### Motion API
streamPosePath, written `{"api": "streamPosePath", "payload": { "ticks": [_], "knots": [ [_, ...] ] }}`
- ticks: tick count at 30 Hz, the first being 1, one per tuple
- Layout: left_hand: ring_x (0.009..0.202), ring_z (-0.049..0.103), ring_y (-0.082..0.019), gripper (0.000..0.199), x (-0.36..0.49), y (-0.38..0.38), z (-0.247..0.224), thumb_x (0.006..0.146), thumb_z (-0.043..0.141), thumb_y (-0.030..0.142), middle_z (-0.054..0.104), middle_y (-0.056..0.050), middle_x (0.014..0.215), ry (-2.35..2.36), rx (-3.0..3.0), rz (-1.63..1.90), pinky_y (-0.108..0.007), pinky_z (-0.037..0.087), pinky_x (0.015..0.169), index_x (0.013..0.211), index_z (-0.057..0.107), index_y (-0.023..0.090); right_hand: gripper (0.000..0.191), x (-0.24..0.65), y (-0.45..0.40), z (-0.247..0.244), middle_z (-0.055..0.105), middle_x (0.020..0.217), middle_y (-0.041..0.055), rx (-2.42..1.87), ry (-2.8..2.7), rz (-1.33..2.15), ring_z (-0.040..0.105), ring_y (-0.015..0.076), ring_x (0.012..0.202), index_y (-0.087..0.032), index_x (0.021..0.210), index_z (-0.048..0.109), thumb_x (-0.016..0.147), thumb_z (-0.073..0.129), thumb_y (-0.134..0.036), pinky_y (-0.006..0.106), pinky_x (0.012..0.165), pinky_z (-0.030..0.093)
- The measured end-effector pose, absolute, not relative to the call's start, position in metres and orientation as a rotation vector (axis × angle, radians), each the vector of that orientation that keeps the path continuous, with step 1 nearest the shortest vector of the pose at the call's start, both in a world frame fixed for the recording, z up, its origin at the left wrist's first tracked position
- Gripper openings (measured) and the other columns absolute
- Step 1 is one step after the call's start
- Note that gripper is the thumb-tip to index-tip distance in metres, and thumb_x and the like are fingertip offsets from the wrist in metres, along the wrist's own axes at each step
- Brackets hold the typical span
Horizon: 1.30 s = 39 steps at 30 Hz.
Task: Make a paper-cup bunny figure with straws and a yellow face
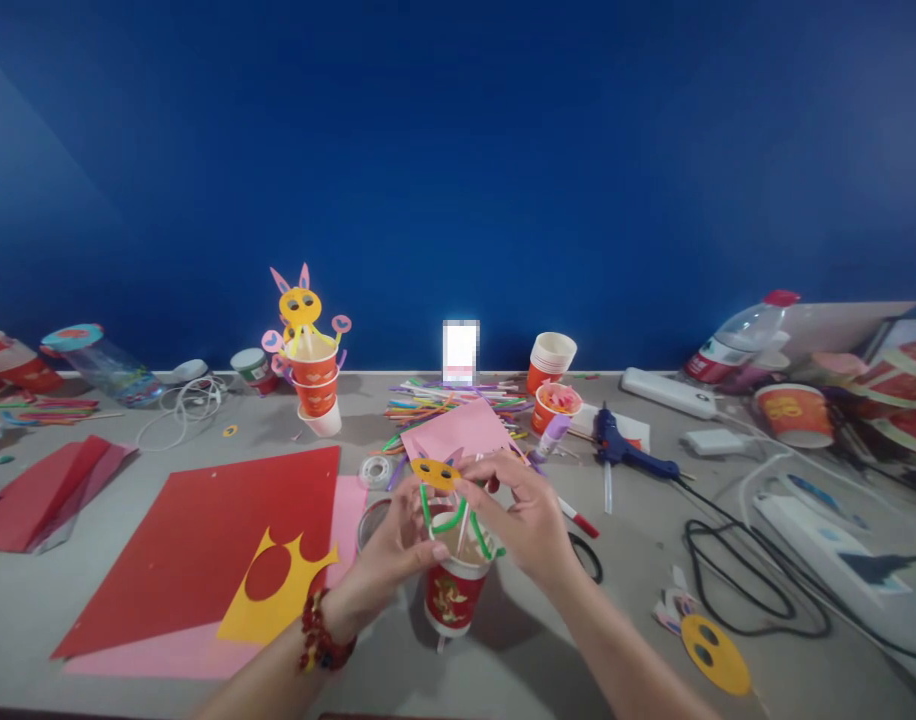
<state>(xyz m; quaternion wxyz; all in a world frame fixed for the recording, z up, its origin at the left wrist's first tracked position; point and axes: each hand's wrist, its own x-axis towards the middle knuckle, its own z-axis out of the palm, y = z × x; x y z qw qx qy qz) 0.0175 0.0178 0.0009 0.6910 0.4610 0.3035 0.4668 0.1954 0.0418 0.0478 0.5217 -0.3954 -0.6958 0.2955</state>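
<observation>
A red paper cup (456,598) with a gold design stands upright in front of me, a thin stick showing below its base. My left hand (390,540) is closed at the cup's left rim, thumb along the edge, other fingers partly hidden. A yellow paper face (435,474) with dark eyes and small ears sits above the cup opening. My right hand (522,510) pinches the face's right edge between thumb and fingers. Bent green pipe cleaners (449,522) curve over the cup's rim, and a pale straw (465,525) rises from inside.
Left lie red paper (173,540) and a yellow cut-out sheet (278,590). Behind stands a stacked-cup figure (317,375). Right are a blue glue gun (630,447), its black cable (728,600), a power strip (840,570) and another yellow face (713,655). Pipe cleaners (428,400) lie at the back.
</observation>
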Motion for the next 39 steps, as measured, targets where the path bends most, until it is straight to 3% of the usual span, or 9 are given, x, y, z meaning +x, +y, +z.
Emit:
{"api": "streamPosePath", "payload": {
  "ticks": [7, 10, 12, 18, 24, 27, 31, 35, 39],
  "knots": [
    [0.123, 0.050, -0.030, 0.043, 0.016, -0.020, -0.025, 0.088, 0.063, 0.029, 0.051, -0.012, 0.127, 1.280, 1.691, 1.664, -0.053, 0.041, 0.104, 0.126, 0.043, 0.028, 0.010, 0.199, 0.043, 0.050, 0.075, 0.090, 0.0061, -1.016, -1.654, 0.695, 0.066, 0.0197, 0.079, -0.021, 0.079, 0.067, 0.087, 0.062, -0.019, 0.029, 0.064, 0.049],
    [0.110, 0.057, -0.030, 0.051, 0.016, -0.029, -0.009, 0.074, 0.079, 0.029, 0.064, -0.007, 0.112, 1.141, 2.388, 1.428, -0.056, 0.033, 0.109, 0.119, 0.053, 0.029, 0.010, 0.200, 0.043, 0.052, 0.074, 0.093, 0.0062, -1.021, -1.680, 0.699, 0.065, 0.0178, 0.075, -0.021, 0.081, 0.067, 0.088, 0.061, -0.020, 0.028, 0.060, 0.048],
    [0.106, 0.059, -0.029, 0.044, 0.023, -0.028, 0.005, 0.077, 0.077, 0.028, 0.068, -0.008, 0.110, 1.172, 2.540, 1.222, -0.051, 0.034, 0.107, 0.116, 0.056, 0.025, 0.009, 0.200, 0.042, 0.053, 0.074, 0.094, 0.0058, -1.032, -1.693, 0.702, 0.065, 0.0168, 0.073, -0.021, 0.083, 0.068, 0.089, 0.061, -0.020, 0.027, 0.059, 0.048],
    [0.092, 0.059, -0.025, 0.009, 0.041, -0.019, 0.021, 0.085, 0.064, 0.016, 0.070, -0.003, 0.090, 1.305, 2.575, 1.047, -0.050, 0.033, 0.102, 0.091, 0.060, 0.022, 0.010, 0.203, 0.037, 0.053, 0.073, 0.093, 0.0052, -1.028, -1.673, 0.716, 0.065, 0.0176, 0.076, -0.021, 0.083, 0.068, 0.090, 0.060, -0.021, 0.027, 0.064, 0.050],
    [0.085, 0.058, -0.021, 0.009, 0.037, -0.017, 0.023, 0.088, 0.063, 0.016, 0.068, -0.001, 0.085, 1.207, 2.534, 1.020, -0.048, 0.031, 0.103, 0.084, 0.058, 0.022, 0.005, 0.226, 0.035, 0.059, 0.064, 0.104, 0.0088, -0.839, -1.397, 0.754, 0.062, 0.0236, 0.098, -0.022, 0.079, 0.069, 0.084, 0.069, -0.022, 0.029, 0.065, 0.050],
    [0.085, 0.057, -0.020, 0.010, 0.028, -0.012, 0.025, 0.089, 0.063, 0.018, 0.067, -0.001, 0.083, 1.164, 2.461, 1.098, -0.047, 0.032, 0.102, 0.085, 0.055, 0.022, 0.006, 0.246, 0.030, 0.052, 0.064, 0.095, 0.0061, -0.766, -1.180, 0.832, 0.062, 0.0191, 0.080, -0.025, 0.079, 0.069, 0.083, 0.072, -0.028, 0.028, 0.058, 0.047],
    [0.079, 0.054, -0.020, 0.012, 0.019, -0.005, 0.023, 0.092, 0.058, 0.022, 0.063, -0.002, 0.078, 1.135, 2.314, 1.165, -0.035, 0.043, 0.080, 0.081, 0.053, 0.022, 0.021, 0.263, 0.026, 0.028, 0.056, 0.061, -0.0017, -0.898, -1.007, 0.997, 0.051, 0.0124, 0.052, -0.022, 0.072, 0.066, 0.076, 0.079, -0.038, 0.024, 0.047, 0.041],
    [0.079, 0.054, -0.019, 0.010, 0.014, -0.001, 0.019, 0.093, 0.055, 0.023, 0.063, -0.003, 0.080, 1.143, 2.233, 1.189, -0.032, 0.044, 0.074, 0.083, 0.054, 0.022, 0.026, 0.265, 0.030, 0.004, 0.056, 0.058, -0.0018, -1.144, -1.176, 1.050, 0.050, 0.0126, 0.049, -0.019, 0.075, 0.065, 0.080, 0.073, -0.043, 0.024, 0.046, 0.039],
    [0.079, 0.056, -0.018, 0.011, 0.006, 0.003, 0.012, 0.095, 0.052, 0.025, 0.060, -0.003, 0.081, 1.205, 2.026, 1.296, -0.030, 0.045, 0.074, 0.085, 0.055, 0.021, 0.018, 0.265, 0.030, -0.008, 0.065, 0.072, 0.0024, -1.318, -1.684, 0.645, 0.056, 0.0166, 0.060, -0.020, 0.079, 0.066, 0.090, 0.060, -0.033, 0.028, 0.056, 0.045]
  ]
}}
